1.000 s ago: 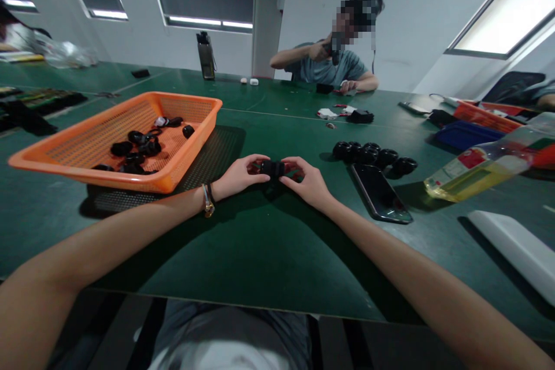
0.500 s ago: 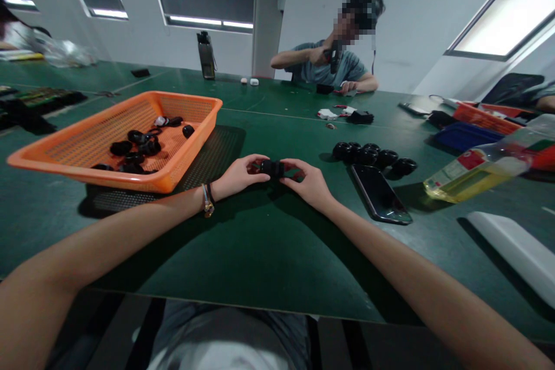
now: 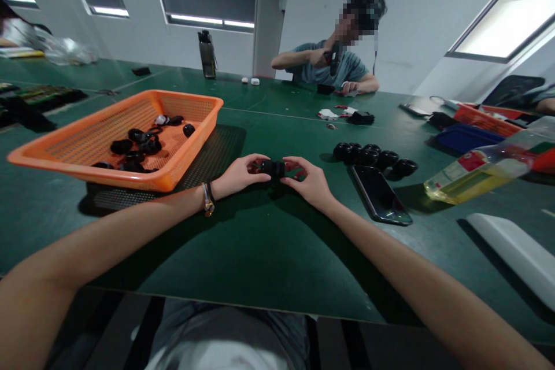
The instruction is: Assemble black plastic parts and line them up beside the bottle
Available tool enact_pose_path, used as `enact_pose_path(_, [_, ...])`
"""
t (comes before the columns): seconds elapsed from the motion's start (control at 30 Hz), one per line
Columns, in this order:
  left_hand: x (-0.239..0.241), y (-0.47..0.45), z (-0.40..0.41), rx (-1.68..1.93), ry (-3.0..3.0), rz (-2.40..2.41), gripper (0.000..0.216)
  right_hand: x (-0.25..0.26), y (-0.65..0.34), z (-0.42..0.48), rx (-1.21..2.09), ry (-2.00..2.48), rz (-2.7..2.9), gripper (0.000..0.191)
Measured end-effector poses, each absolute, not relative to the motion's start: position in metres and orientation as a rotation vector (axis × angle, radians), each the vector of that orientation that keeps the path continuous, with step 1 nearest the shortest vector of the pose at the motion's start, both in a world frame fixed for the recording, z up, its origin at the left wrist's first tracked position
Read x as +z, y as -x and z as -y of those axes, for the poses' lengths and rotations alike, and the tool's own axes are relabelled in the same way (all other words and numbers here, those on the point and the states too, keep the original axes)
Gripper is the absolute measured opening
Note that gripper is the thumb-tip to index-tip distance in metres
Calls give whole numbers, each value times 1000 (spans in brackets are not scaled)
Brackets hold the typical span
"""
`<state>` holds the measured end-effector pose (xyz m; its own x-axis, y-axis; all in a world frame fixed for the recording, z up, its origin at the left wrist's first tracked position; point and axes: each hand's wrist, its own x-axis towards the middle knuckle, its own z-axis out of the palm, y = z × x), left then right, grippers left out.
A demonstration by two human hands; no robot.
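Observation:
Between my two hands, just over the green table, is a small black cylindrical part with a ridged middle. The fingers and thumb of my left hand pinch its left end. On its right end close the fingertips and thumb of my right hand. Several similar glossy black round parts stand grouped to the right, behind a phone. To the left, an orange basket holds several loose black parts.
A bottle of yellow liquid lies tilted at right, near a white block and a blue tray. Across the table a person holds a black handheld tool. A dark water bottle stands at the back.
My hands and the black part stay almost in the same place. The whole view has shifted very slightly.

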<state>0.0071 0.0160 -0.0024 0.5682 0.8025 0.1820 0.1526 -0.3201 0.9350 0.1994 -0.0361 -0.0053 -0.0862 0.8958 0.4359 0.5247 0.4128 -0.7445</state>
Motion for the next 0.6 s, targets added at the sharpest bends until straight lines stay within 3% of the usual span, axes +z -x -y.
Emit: enact_pose_path(0.6, [1,-7,-14,790,-1751,-834,48,-6,-198,36,491,1257,1751,30])
